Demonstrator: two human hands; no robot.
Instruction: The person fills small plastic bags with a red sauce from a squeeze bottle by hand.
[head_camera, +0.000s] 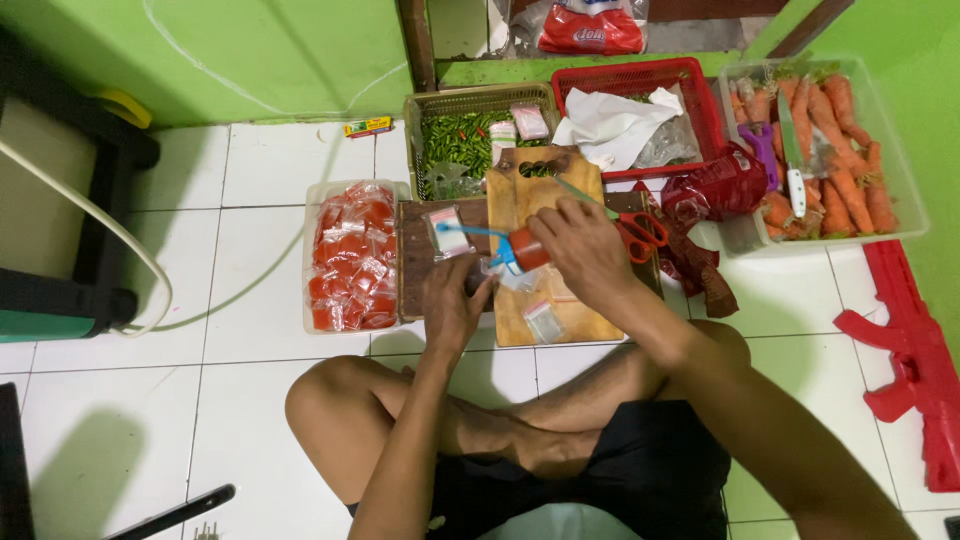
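1. Wall (250, 50) – bright green; floor (120, 400) – white tiles.
2. Packets (352, 255) – red-orange.
3. Chillies (460, 140) – green.
4. Basket (640, 75) – red mesh.
5. Carrots (850, 150) – orange.
6. Scissors (642, 233) – red handles.
7. Shorts (640, 470) – black.

A home floor used for food packing: white ceramic floor tiles (260, 400), bright green painted wall (250, 50), clear plastic tray of orange carrots (905, 215).

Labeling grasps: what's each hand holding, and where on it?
Right hand holds a red scoop by its rear end. Left hand grips something small at the cutting board; what it is cannot be told.
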